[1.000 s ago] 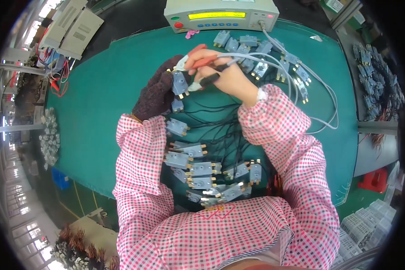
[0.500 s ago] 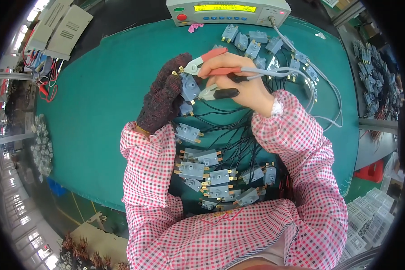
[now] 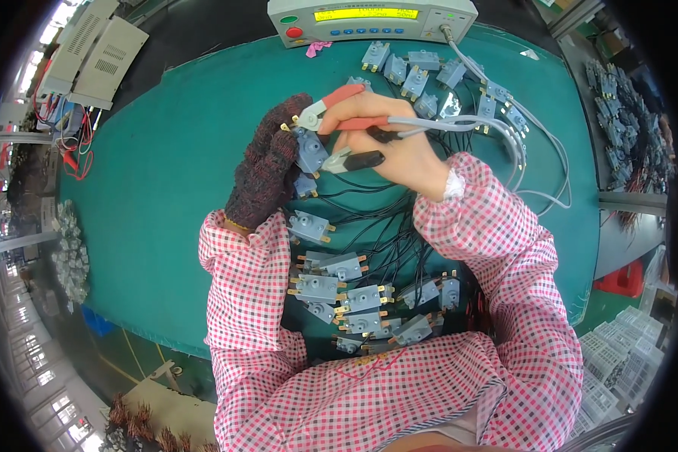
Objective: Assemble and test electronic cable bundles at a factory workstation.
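Head cam, live: our gloved L hand [image 3: 264, 162] grips a grey block [image 3: 310, 152] over the green mat [image 3: 158, 196], this side of the meter [image 3: 373, 22]. Our R hand [image 3: 403, 143] is closed round both red clip [image 3: 345, 96] and black clip [image 3: 365, 160], red's nose at the upper terminals [image 3: 285, 126], black's by the lower end; can't tell if both make contact. Step in hand, we'd judge: probing the block w/ the clips. Next move prob. calls for a steady L grip, noses kept on metal. Vs. half a sec ago: meter's lamp [image 3: 450, 16] shows green, was red; screen [image 3: 365, 13] text differs; hands approx. same pose.
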`<action>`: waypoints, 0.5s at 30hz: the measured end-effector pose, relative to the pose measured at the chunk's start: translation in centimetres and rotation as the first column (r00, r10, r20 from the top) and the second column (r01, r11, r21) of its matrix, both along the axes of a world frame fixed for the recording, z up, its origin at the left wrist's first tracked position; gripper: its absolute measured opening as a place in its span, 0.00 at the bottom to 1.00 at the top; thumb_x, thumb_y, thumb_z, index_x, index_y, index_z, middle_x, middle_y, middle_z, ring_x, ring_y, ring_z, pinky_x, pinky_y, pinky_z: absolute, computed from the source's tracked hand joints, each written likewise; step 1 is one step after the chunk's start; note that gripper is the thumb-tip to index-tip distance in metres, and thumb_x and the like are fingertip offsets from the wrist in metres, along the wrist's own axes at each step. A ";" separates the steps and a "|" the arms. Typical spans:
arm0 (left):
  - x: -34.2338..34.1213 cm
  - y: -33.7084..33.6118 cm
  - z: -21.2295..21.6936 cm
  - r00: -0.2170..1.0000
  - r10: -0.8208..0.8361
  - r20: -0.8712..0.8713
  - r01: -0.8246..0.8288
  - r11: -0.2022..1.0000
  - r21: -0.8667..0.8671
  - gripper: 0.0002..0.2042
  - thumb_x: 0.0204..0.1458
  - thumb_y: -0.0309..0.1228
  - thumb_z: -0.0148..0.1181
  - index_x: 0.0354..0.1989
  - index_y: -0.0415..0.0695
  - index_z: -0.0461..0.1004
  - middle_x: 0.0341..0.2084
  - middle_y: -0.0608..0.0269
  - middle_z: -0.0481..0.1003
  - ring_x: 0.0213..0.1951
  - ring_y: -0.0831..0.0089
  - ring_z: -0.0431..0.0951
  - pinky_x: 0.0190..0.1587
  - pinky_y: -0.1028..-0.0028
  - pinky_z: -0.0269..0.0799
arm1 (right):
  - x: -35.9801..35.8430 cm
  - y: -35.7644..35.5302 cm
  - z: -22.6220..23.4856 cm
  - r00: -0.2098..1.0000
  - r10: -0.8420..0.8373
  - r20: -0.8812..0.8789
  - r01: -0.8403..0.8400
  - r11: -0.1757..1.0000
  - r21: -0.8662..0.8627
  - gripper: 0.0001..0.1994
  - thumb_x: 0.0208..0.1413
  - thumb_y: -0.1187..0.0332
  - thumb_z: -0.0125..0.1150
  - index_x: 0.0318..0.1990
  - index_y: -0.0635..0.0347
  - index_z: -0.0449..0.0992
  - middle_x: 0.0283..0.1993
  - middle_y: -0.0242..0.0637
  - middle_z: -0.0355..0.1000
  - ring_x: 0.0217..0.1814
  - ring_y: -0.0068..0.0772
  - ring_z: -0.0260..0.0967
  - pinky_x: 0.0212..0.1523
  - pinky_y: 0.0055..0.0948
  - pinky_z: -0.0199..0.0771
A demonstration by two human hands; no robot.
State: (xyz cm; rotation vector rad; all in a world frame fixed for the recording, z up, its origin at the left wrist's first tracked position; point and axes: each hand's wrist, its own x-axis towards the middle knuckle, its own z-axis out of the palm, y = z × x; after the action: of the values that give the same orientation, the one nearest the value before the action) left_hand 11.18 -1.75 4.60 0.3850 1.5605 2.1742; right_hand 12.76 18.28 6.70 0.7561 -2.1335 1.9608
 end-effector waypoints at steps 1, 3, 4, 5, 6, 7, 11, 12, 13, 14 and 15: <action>0.0 0.2 -0.2 0.999 0.013 -0.046 -0.013 1.000 0.014 0.23 0.59 0.38 0.50 0.61 0.44 0.59 0.52 0.62 0.67 0.46 0.77 0.70 0.46 0.77 0.69 | 0.1 -0.3 0.0 1.000 -0.020 0.022 0.020 1.000 -0.008 0.10 0.45 0.78 0.50 0.35 0.65 0.76 0.34 0.37 0.73 0.31 0.24 0.72 0.35 0.22 0.71; 0.0 0.0 0.1 0.991 -0.005 -0.130 -0.003 0.998 -0.059 0.23 0.59 0.38 0.49 0.61 0.44 0.59 0.52 0.62 0.67 0.46 0.77 0.69 0.47 0.77 0.69 | 0.2 -0.7 0.1 0.999 -0.027 0.043 0.029 0.998 -0.053 0.09 0.46 0.78 0.50 0.35 0.66 0.75 0.33 0.37 0.73 0.31 0.24 0.72 0.34 0.22 0.70; 0.0 -0.2 0.3 0.976 -0.026 -0.214 -0.003 0.991 -0.135 0.23 0.59 0.38 0.49 0.61 0.44 0.59 0.52 0.63 0.67 0.46 0.77 0.69 0.47 0.77 0.68 | 0.3 -0.8 0.2 0.998 -0.029 0.063 0.036 0.994 -0.101 0.09 0.46 0.78 0.50 0.35 0.66 0.75 0.33 0.37 0.72 0.31 0.24 0.72 0.34 0.22 0.70; -0.1 -0.3 0.2 0.976 -0.026 -0.215 -0.003 0.991 -0.135 0.23 0.59 0.38 0.49 0.61 0.44 0.59 0.52 0.63 0.67 0.46 0.77 0.69 0.47 0.77 0.68 | 0.4 -0.9 0.1 0.998 -0.030 0.063 0.036 0.994 -0.101 0.09 0.46 0.78 0.50 0.35 0.66 0.75 0.33 0.37 0.72 0.31 0.24 0.72 0.34 0.22 0.70; -0.3 -0.2 0.0 0.977 -0.023 -0.214 -0.005 0.992 -0.130 0.23 0.59 0.38 0.49 0.61 0.44 0.59 0.51 0.63 0.67 0.46 0.77 0.69 0.47 0.77 0.68 | 0.4 -1.0 0.0 0.997 -0.036 0.072 0.044 0.993 -0.114 0.09 0.46 0.78 0.51 0.34 0.66 0.75 0.33 0.37 0.72 0.31 0.24 0.72 0.34 0.22 0.70; -0.3 -0.2 -0.2 0.977 -0.020 -0.213 -0.006 0.992 -0.124 0.23 0.59 0.38 0.49 0.61 0.44 0.59 0.51 0.62 0.67 0.46 0.77 0.69 0.47 0.76 0.68 | 0.5 -1.0 -0.1 0.996 -0.043 0.081 0.053 0.991 -0.126 0.08 0.45 0.79 0.51 0.34 0.67 0.75 0.34 0.37 0.72 0.31 0.24 0.72 0.34 0.22 0.70; -0.3 0.3 -0.4 0.978 0.017 -0.208 -0.038 0.994 -0.099 0.22 0.60 0.39 0.48 0.60 0.43 0.60 0.49 0.62 0.69 0.45 0.76 0.70 0.46 0.74 0.69 | 0.6 -0.7 -0.1 0.997 -0.040 0.061 0.045 0.995 -0.088 0.09 0.44 0.79 0.52 0.34 0.66 0.75 0.34 0.37 0.72 0.31 0.26 0.72 0.35 0.23 0.70; -0.9 0.0 -0.8 0.999 0.029 0.021 -0.029 0.999 0.029 0.22 0.60 0.41 0.47 0.59 0.43 0.61 0.49 0.61 0.69 0.44 0.75 0.71 0.45 0.73 0.70 | 0.7 -1.0 -0.3 1.000 0.009 0.024 -0.006 0.994 -0.105 0.09 0.43 0.79 0.54 0.34 0.65 0.75 0.35 0.37 0.72 0.31 0.27 0.72 0.35 0.23 0.70; -2.0 -0.1 -1.1 0.969 -0.003 0.247 -0.038 0.986 0.164 0.22 0.60 0.43 0.46 0.58 0.43 0.63 0.48 0.61 0.70 0.43 0.75 0.71 0.44 0.72 0.70 | 0.8 -1.0 -0.7 0.999 0.045 -0.013 -0.046 0.993 -0.112 0.09 0.42 0.79 0.55 0.34 0.64 0.75 0.35 0.36 0.72 0.31 0.28 0.72 0.35 0.24 0.70; -4.3 -1.6 -0.6 0.931 -0.351 0.099 0.315 0.911 0.266 0.23 0.60 0.47 0.42 0.55 0.43 0.65 0.48 0.59 0.70 0.46 0.72 0.71 0.46 0.70 0.70 | 1.1 -1.4 -1.1 0.985 0.167 -0.045 -0.169 0.985 -0.041 0.10 0.42 0.78 0.55 0.36 0.62 0.75 0.37 0.38 0.72 0.32 0.34 0.72 0.33 0.27 0.71; -6.0 -0.2 0.7 0.977 -0.197 0.085 0.206 0.973 -0.108 0.26 0.58 0.50 0.43 0.55 0.42 0.65 0.47 0.56 0.70 0.47 0.70 0.71 0.48 0.69 0.69 | 1.6 -1.9 -1.2 0.959 0.252 -0.131 -0.243 0.966 0.085 0.09 0.42 0.78 0.54 0.34 0.61 0.74 0.34 0.38 0.71 0.32 0.37 0.71 0.32 0.29 0.72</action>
State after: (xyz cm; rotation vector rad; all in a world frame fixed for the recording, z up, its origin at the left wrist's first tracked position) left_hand 5.16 -1.97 5.28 0.4027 1.5279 1.9135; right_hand 14.32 16.36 5.46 1.1899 -2.1182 1.8879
